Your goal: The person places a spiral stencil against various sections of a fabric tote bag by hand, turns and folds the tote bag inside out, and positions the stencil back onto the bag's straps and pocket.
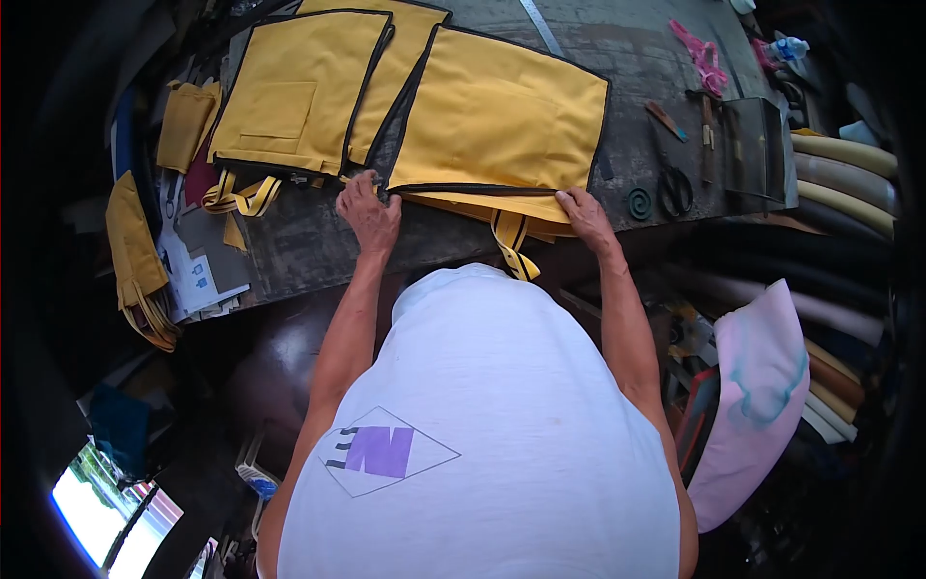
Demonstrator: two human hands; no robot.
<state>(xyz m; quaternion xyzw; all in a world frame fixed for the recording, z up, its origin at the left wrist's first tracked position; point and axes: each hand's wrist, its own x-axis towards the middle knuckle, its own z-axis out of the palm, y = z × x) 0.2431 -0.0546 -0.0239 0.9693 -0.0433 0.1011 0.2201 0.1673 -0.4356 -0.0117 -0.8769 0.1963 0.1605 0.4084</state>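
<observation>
A yellow fabric bag (506,106) with black edging lies flat on the worktable, its black zipper along the edge nearest me. At that edge's left end, my left hand (369,214) has its fingers curled and its thumb at the bag's corner; the exact grip is partly hidden. My right hand (586,217) pinches the right corner between thumb and fingers. A striped yellow-and-black strap (513,246) hangs off the table edge between my hands. To the left lies another yellow bag (299,82) with a pocket, overlapping a further yellow piece (386,96).
On the table's right are black scissors (675,185), a green coil (639,203), a hammer (707,135) and a clear box (754,150). A metal ruler (540,24) lies at the back. Fabric rolls (844,179) are stacked at right. Folded yellow pieces (135,241) sit at left.
</observation>
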